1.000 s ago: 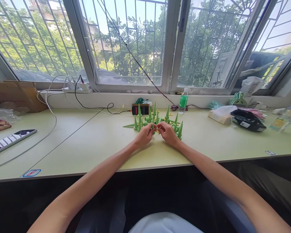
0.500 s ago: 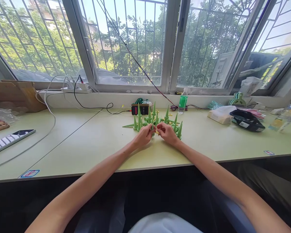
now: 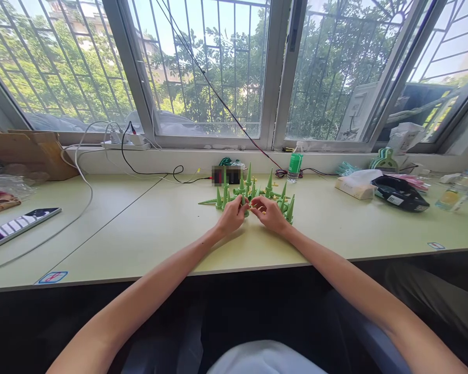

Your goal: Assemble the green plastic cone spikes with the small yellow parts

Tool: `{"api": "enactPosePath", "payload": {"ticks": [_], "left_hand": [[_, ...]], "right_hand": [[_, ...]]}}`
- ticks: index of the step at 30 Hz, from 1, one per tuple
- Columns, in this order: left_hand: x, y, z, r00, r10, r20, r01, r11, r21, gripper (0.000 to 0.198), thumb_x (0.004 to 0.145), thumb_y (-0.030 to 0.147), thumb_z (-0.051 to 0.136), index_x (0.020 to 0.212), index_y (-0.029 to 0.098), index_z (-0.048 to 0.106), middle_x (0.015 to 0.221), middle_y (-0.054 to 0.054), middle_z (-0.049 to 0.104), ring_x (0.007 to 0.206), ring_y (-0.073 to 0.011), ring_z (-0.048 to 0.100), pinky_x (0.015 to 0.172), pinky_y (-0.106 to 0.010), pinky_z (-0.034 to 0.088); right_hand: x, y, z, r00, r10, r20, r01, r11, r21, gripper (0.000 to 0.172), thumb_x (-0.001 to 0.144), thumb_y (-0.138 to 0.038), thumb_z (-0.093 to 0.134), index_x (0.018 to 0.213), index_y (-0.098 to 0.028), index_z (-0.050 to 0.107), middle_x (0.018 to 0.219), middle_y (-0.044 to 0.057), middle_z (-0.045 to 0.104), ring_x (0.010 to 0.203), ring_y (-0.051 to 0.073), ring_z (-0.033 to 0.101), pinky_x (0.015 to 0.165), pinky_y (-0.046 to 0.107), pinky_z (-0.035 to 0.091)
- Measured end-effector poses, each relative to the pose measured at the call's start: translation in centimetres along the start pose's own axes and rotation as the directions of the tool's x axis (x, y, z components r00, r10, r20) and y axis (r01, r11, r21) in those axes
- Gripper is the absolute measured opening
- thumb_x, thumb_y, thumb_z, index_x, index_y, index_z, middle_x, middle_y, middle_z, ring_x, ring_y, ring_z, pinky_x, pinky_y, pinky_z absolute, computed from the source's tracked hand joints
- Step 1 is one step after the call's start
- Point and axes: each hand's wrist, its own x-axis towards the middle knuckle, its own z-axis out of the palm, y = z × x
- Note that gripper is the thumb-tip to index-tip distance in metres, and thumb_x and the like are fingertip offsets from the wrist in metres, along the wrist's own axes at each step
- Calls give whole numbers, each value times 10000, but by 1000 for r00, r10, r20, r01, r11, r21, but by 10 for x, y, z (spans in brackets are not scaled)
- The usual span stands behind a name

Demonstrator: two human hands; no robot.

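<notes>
My left hand (image 3: 233, 216) is closed round a green cone-shaped plastic watering spike (image 3: 244, 199), which points upward. Close beside it, my right hand (image 3: 270, 214) has its thumb and fingers pinched together at a small yellow piece (image 3: 251, 206), partly hidden by the fingertips. The two hands almost meet at the side of the held spike. Behind and around them is a cluster of more green spikes (image 3: 269, 183); several stand upright, and one lying spike (image 3: 207, 201) points left. Small yellow parts show among them.
Behind the spikes sits a dark box (image 3: 231, 175) with a cable. A green-labelled bottle (image 3: 295, 163) stands by the window sill. To the right are a tissue box (image 3: 354, 187) and a black strap-like item (image 3: 400, 193). A phone (image 3: 21, 227) and white cable lie left.
The hands have shifted only slightly, with the fingertips still close together at the spike. The view has moved a little, so the table things appear slightly further right.
</notes>
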Motion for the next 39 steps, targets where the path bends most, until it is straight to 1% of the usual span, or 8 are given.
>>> {"api": "enactPosePath", "payload": {"ticks": [5, 10, 15, 21, 25, 30, 35, 39], "left_hand": [[-1, 0, 0, 1000, 12, 23, -12, 1000, 13, 80, 909, 234, 475, 893, 172, 523, 653, 19, 564, 526, -89, 480, 548, -219, 380], [-2, 4, -3, 998, 34, 53, -35, 999, 18, 94, 917, 243, 471, 903, 167, 525, 622, 27, 550, 509, -86, 449, 549, -223, 374], [-2, 8, -3, 998, 23, 67, -24, 1000, 9, 100, 919, 249, 462, 900, 170, 519, 579, 40, 520, 480, -85, 430, 528, -226, 366], [-2, 8, -2, 998, 39, 58, -40, 999, 10, 117, 922, 262, 461, 881, 172, 522, 589, 28, 537, 494, -92, 448, 530, -229, 377], [-2, 7, -1, 997, 48, 53, -48, 999, 4, 130, 923, 276, 470, 869, 173, 528, 604, 21, 545, 518, -99, 475, 542, -230, 389], [-1, 3, 0, 999, 37, 29, -38, 999, 22, 105, 919, 246, 469, 873, 171, 526, 672, 0, 562, 573, -109, 493, 556, -227, 396], [1, 1, 1, 997, 33, -63, -29, 998, 61, 80, 914, 224, 460, 889, 173, 517, 750, -21, 589, 629, -121, 523, 583, -231, 417], [2, 2, 0, 997, 22, -79, -18, 999, 48, 73, 917, 225, 453, 903, 178, 506, 771, -23, 599, 618, -119, 530, 585, -234, 426]], "right_hand": [[0, 6, 0, 1000, 21, 16, -22, 997, 79, 174, 824, -301, 601, 950, -182, 585, 886, 62, 639, 701, 151, 603, 620, 287, 528], [-1, 7, 0, 999, 45, 28, -49, 988, 147, 161, 823, -311, 597, 918, -186, 563, 789, 32, 635, 589, 130, 570, 554, 273, 507], [-1, 7, 0, 998, 46, 35, -49, 995, 86, 135, 864, -317, 546, 908, -191, 567, 631, -15, 609, 498, 114, 524, 520, 248, 443], [-2, 3, 0, 998, 36, 44, -37, 999, 26, 147, 904, -301, 488, 877, -188, 578, 541, -48, 547, 456, 102, 489, 531, 235, 412], [-2, 0, 0, 998, 49, 48, -50, 998, 30, 168, 917, -314, 471, 848, -190, 562, 552, -49, 545, 422, 96, 470, 504, 233, 398], [-3, -2, -1, 998, 47, 44, -46, 999, -28, 221, 941, -339, 444, 820, -193, 557, 556, -38, 552, 457, 107, 505, 549, 246, 426], [-4, -2, 1, 998, 24, 60, -21, 999, -39, 193, 877, -359, 563, 960, -185, 569, 704, 14, 625, 556, 134, 561, 575, 273, 478], [-4, 0, 2, 997, 31, 77, -32, 999, 3, 224, 857, -338, 589, 1017, -184, 558, 717, 11, 615, 567, 139, 577, 585, 285, 504]]}}
